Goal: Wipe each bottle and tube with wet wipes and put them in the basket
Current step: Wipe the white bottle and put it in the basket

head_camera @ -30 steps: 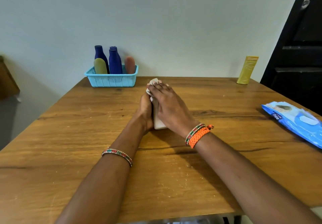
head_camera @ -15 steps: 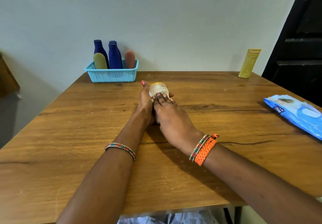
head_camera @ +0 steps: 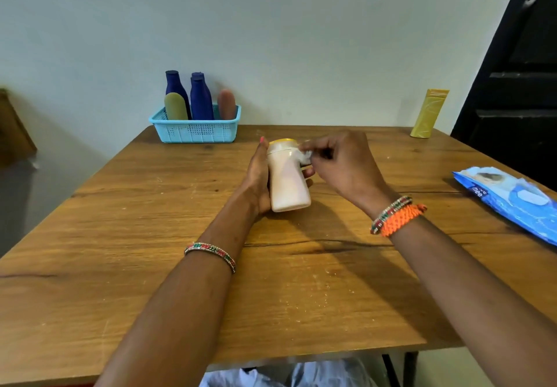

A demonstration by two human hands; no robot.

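Lifted now — bottle (head_camera: pixel 288 180) between left hand (head_camera: pixel 258 180) fingers, wipe (head_camera: pixel 304 157) beside.

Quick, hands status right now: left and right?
Left hand: grips the cream bottle, holding it tilted above the table.
Right hand: pinches a white wet wipe against the bottle's upper part.

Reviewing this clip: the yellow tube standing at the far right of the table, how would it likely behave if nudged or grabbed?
The yellow tube stands tall and narrow on one end, so a nudge would probably tip it. It looks like a soft plastic squeeze tube, likely light and somewhat yielding when gripped. Its flattened shape suggests it would not roll far.
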